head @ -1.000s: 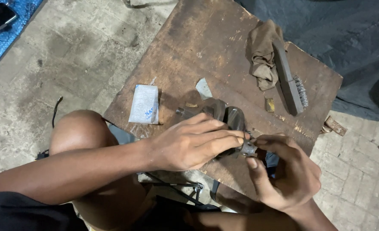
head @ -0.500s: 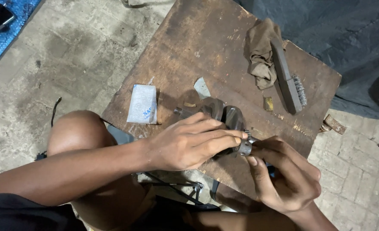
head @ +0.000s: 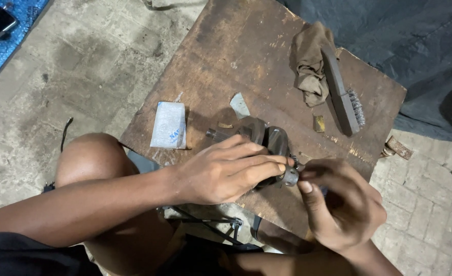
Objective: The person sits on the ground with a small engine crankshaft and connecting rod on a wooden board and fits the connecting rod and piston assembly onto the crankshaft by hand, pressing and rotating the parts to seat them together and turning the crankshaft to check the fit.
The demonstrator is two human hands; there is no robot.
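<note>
A dark, greasy metal crankshaft point(head: 259, 134) lies on a worn wooden board point(head: 246, 56). My left hand point(head: 226, 168) covers its near side and grips it, fingers wrapped over the round webs. My right hand point(head: 338, 204) pinches a small grey metal ring-shaped part point(head: 290, 176) at the shaft's right end, thumb and fingers closed on it. The crankshaft's stub end point(head: 211, 134) sticks out to the left. Much of the part is hidden under my hands.
On the board lie a wire brush point(head: 342, 94), a crumpled brown rag point(head: 310, 66), a small white packet point(head: 168, 125), a pale scrap point(head: 240, 105) and a small brass piece point(head: 318, 123). My bare knee point(head: 90, 161) is at the left. Concrete floor and dark cloth surround the board.
My right hand has shifted slightly up and left, closing tighter on the small ring part at the shaft end. My left hand keeps its hold on the crankshaft.
</note>
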